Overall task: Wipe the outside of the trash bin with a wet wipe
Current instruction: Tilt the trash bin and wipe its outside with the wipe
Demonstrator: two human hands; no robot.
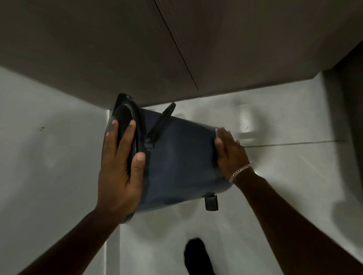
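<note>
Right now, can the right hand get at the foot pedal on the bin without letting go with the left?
Probably yes. The right hand lies flat on the base end of the trash bin, and the pedal sticks out at that same end, below the wrist, uncovered. The left hand grips the lid end.

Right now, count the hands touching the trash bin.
2. The left hand grips the lid end of the trash bin; the right hand lies flat against its base end.
</note>
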